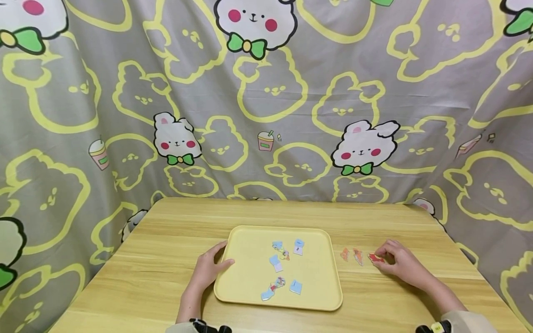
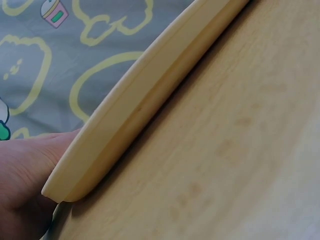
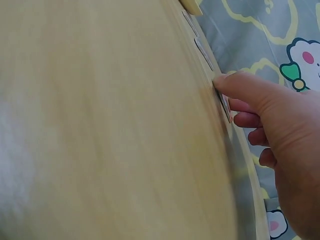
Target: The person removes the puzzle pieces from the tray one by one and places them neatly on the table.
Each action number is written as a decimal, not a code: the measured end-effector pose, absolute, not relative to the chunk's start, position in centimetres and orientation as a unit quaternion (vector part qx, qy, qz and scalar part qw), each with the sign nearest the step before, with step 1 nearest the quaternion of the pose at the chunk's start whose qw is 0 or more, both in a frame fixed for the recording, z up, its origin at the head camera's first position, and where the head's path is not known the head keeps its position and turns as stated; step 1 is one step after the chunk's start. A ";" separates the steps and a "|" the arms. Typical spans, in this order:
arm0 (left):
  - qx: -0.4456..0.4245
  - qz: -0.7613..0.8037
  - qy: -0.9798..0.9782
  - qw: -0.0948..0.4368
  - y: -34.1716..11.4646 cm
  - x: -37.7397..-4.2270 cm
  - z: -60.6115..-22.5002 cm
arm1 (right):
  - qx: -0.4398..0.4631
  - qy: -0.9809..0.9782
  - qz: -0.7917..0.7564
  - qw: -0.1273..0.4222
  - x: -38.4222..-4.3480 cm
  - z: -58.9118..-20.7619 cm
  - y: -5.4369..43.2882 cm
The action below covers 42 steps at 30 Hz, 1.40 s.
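Observation:
In the head view my left hand (image 1: 209,267) grips the left edge of a yellow tray (image 1: 245,259), thumb over the rim. The left wrist view has the tray's side wall (image 2: 117,107) close up, with part of the left hand (image 2: 25,172) beside its end. To the right of the tray, my right hand (image 1: 403,264) pinches a small flat red puzzle-like piece (image 1: 374,258) between thumb and fingers, low over the table. That piece (image 3: 224,106) appears nearly edge-on under the right hand (image 3: 280,120) in the right wrist view.
Two orange cut-out pieces, one (image 1: 344,254) nearer the tray and another (image 1: 358,256) beside it, lie between tray and right hand. On the tray are several blue and patterned pieces (image 1: 295,286). A patterned curtain (image 1: 266,101) hangs behind the wooden table (image 1: 166,240).

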<state>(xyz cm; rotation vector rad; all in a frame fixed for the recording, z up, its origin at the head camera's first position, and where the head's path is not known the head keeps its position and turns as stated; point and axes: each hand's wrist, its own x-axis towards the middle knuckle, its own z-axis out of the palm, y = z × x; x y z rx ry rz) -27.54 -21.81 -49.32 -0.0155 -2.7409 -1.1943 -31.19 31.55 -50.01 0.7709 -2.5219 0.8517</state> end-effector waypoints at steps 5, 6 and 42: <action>-0.005 -0.402 -0.913 0.073 -21.8 -27.5 -49.3 | 0.261 -0.901 0.295 0.182 -31.2 -49.9 31.6; -0.005 -0.402 -0.913 0.073 -21.8 -27.5 -49.3 | 0.260 -0.902 0.295 0.180 -31.2 -49.9 31.6; -0.005 -0.404 -0.912 0.068 -21.8 -27.4 -49.1 | 0.296 -0.874 0.344 0.174 -30.4 -49.5 28.3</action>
